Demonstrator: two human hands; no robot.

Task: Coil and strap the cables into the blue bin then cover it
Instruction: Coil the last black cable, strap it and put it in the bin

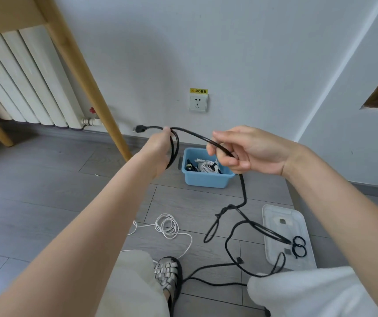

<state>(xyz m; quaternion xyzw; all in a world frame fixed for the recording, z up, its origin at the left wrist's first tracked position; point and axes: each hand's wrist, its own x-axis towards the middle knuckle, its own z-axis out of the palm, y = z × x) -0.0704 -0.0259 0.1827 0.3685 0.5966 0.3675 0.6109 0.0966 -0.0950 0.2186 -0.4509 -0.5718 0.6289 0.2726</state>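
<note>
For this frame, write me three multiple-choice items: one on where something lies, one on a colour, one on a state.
1. Where does the clear lid lie?
A. On the blue bin
B. On the floor, to the right of the blue bin and nearer the person
C. Against the radiator

2. What colour is the coiled cable lying on the floor?
A. White
B. Red
C. Blue

3. What is the state of the blue bin?
A. Covered
B. Open and empty
C. Open with cables inside

Answers: 1 B, the lid lies flat on the floor with black straps on it. 2 A, its loops are white. 3 C, no lid is on it and a white cable bundle shows inside.
</note>
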